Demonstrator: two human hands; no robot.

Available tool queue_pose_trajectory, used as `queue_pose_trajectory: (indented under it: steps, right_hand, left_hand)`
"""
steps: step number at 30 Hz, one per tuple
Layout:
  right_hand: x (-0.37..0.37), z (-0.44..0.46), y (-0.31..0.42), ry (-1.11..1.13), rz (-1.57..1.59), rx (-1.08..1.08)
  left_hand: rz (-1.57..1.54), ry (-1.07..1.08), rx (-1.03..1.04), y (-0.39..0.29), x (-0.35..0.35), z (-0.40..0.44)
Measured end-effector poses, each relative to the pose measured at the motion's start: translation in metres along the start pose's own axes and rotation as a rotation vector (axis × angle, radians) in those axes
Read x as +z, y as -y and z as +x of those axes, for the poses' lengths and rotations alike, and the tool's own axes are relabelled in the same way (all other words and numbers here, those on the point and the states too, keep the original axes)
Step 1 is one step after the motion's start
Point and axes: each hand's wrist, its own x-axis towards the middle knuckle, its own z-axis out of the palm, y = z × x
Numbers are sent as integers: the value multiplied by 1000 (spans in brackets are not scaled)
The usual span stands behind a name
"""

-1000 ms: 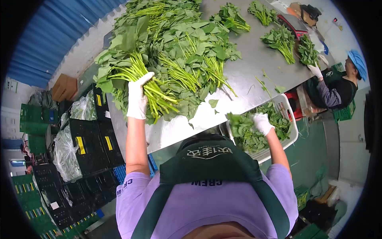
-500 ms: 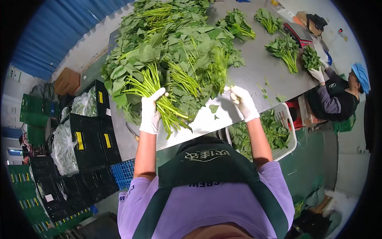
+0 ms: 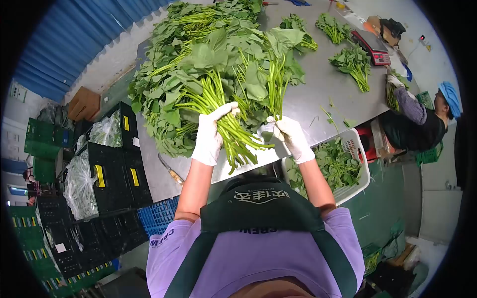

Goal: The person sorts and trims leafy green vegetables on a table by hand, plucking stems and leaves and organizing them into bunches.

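Observation:
My left hand (image 3: 208,136), in a white glove, is wrapped round a thick bunch of leafy green stems (image 3: 236,136). The cut ends point down toward me and the leaves away. To its right, my gloved right hand (image 3: 293,138) pinches the lower ends of a smaller bunch of stems (image 3: 276,87), which stands almost upright with broad leaves on top. Behind both hands, a large heap of the same greens (image 3: 164,79) covers the left part of the metal table (image 3: 318,94). Some leaves of the held bunches overlap the heap, so their edges are hard to separate.
A curved knife (image 3: 171,170) with a wooden handle lies at the table's near left edge. Below the near right edge stands a white basket (image 3: 365,159) of greens. Several tied-looking bunches (image 3: 353,67) and a red scale (image 3: 373,47) are farther right, near a co-worker (image 3: 422,116).
My left hand has moved right with its bunch, closer to my right hand. The stems in my right hand now stand still and upright. The co-worker's bunch has moved off beside the scale, which shows more.

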Motion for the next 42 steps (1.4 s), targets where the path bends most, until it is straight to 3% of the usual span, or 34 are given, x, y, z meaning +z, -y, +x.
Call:
queue_pose_trajectory:
  steps: [4, 6, 11, 15, 22, 26, 31, 32, 34, 37, 42]
  right_hand:
    - [6, -3, -4, -7, -105, 43]
    - [14, -6, -1, 14, -268, -9]
    - [9, -6, -1, 66, -359, 108]
    - [11, -13, 10, 95, -513, 139]
    - [23, -22, 26, 81, -524, 258]
    - [17, -21, 17, 44, -497, 238]
    - [17, -27, 8, -74, -842, 120]
    - [14, -27, 8, -61, -1086, 51]
    - [14, -34, 7, -84, -1226, -137]
    - [9, -37, 10, -90, -1211, -31]
    - [-15, -22, 9, -106, -909, -57]
  left_hand:
    - [81, -60, 32, -5, 25, -5]
    - [110, 43, 94, 5, 23, 6]
    - [61, 70, 97, 17, 20, 22]
    - [-48, 70, -19, 20, 17, 26]
    - [246, 96, 34, 24, 13, 27]
    - [213, 112, -15, 25, 10, 24]
    - [324, 58, 85, 30, 12, 26]
    - [346, 41, 130, 33, 17, 23]
    - [387, 42, 242, 45, 14, 31]
    - [450, -2, 248, 52, 23, 29]
    - [419, 13, 323, 67, 38, 23]
